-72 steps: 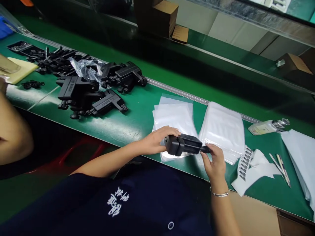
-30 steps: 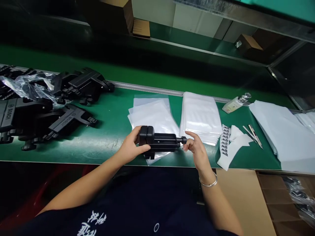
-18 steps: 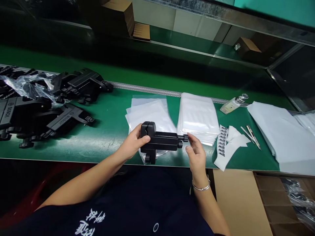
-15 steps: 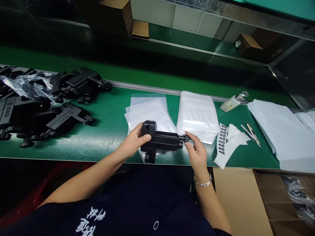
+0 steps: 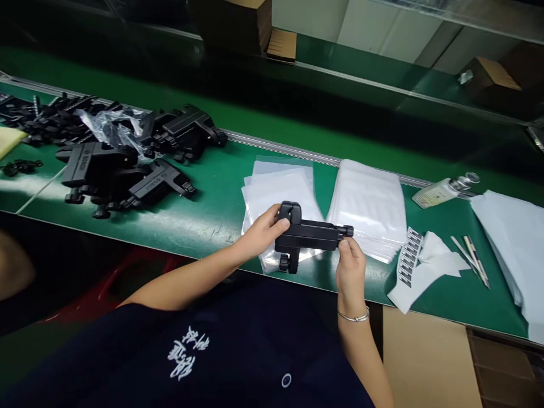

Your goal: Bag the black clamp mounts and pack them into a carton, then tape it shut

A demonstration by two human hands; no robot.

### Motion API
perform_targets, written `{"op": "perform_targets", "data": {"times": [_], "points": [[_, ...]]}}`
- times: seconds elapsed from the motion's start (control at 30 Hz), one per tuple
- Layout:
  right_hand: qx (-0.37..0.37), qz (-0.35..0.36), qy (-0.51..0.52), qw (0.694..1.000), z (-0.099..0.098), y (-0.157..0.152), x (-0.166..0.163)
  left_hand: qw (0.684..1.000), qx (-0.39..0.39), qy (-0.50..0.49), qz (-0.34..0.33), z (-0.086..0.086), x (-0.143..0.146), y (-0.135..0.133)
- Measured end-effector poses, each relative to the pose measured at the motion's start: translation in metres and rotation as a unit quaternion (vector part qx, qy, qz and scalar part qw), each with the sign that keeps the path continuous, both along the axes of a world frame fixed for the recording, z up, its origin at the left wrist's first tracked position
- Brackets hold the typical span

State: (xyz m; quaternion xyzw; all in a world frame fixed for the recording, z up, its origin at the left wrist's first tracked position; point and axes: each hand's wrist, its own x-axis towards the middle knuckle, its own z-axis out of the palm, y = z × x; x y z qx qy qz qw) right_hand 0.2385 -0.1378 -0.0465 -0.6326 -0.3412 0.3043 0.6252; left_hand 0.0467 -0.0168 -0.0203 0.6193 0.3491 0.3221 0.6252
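A black clamp bracket point(image 5: 317, 235) with several knobs is held level above the front of the green bench. My left hand point(image 5: 263, 233) wraps round its left end, the thumb lying on top. At the other end, my right hand point(image 5: 352, 262) pinches the lower, shorter knob with its fingertips; the longer knob point(image 5: 347, 230) sticks out just above them. Loose clear plastic bags point(image 5: 278, 187) lie beneath and behind the bracket. A thick stack of clear bags point(image 5: 369, 195) sits behind my right hand.
Similar brackets point(image 5: 161, 181) are piled at left, near crumpled plastic point(image 5: 117, 133) and small black parts point(image 5: 55, 122). At right lie a label strip point(image 5: 410, 260), pens point(image 5: 476, 258), a pump bottle point(image 5: 436, 192) and white sheets point(image 5: 510, 238). A person's bare limb point(image 5: 15, 266) shows at far left.
My right fingers have moved from the longer upper knob to the shorter lower one. My left hand keeps its hold. The view has swung left, showing more of the bench there.
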Motion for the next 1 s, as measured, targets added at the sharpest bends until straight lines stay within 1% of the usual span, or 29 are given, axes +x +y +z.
{"op": "perform_targets", "data": {"times": [0.1, 0.17, 0.27, 0.3, 0.37, 0.43, 0.53, 0.6, 0.67, 0.73, 0.8, 0.83, 0.9, 0.97, 1.0], "points": [[-0.017, -0.006, -0.051, 0.999, 0.000, 0.003, -0.002, 0.999, -0.013, -0.021, 0.020, -0.001, 0.001, 0.001], [-0.003, 0.005, -0.022, 1.000, -0.003, 0.007, -0.002, 0.998, -0.030, -0.033, 0.033, -0.001, 0.000, 0.001], [0.041, -0.007, 0.067, 0.997, -0.009, 0.014, -0.004, 0.999, -0.027, -0.042, 0.018, -0.001, -0.001, -0.002], [0.043, -0.017, 0.074, 0.996, -0.011, 0.016, -0.005, 0.999, -0.017, -0.045, 0.011, -0.001, -0.001, -0.003], [0.027, -0.037, 0.052, 0.998, -0.013, 0.020, -0.005, 0.999, -0.005, -0.051, 0.005, 0.000, -0.002, -0.004], [0.011, -0.024, 0.033, 0.999, -0.012, 0.021, -0.006, 0.998, -0.019, -0.053, 0.011, 0.001, -0.002, -0.002], [0.026, 0.026, 0.066, 0.997, -0.011, 0.023, -0.005, 0.996, -0.057, -0.058, 0.025, 0.001, -0.004, 0.002], [0.038, 0.023, 0.091, 0.995, -0.011, 0.025, -0.004, 0.996, -0.054, -0.068, 0.025, 0.001, -0.006, 0.003], [0.025, 0.005, 0.080, 0.996, -0.011, 0.028, -0.003, 0.996, -0.047, -0.077, 0.027, 0.000, -0.007, 0.004], [-0.016, 0.008, 0.020, 1.000, -0.009, 0.028, -0.003, 0.993, -0.073, -0.084, 0.049, -0.003, -0.009, 0.005], [-0.045, 0.027, -0.073, 0.996, -0.004, 0.027, -0.008, 0.980, -0.146, -0.105, 0.085, -0.008, -0.009, 0.010], [-0.041, 0.036, -0.123, 0.991, -0.001, 0.024, -0.012, 0.967, -0.194, -0.121, 0.109, -0.011, -0.010, 0.014], [-0.001, 0.064, -0.220, 0.973, 0.003, 0.019, -0.025, 0.927, -0.291, -0.160, 0.172, -0.015, -0.010, 0.022], [0.051, 0.117, -0.313, 0.941, 0.005, 0.013, -0.040, 0.881, -0.361, -0.192, 0.237, -0.017, -0.011, 0.029], [0.067, 0.149, -0.351, 0.922, 0.004, 0.011, -0.047, 0.864, -0.381, -0.203, 0.260, -0.018, -0.011, 0.033]]}}
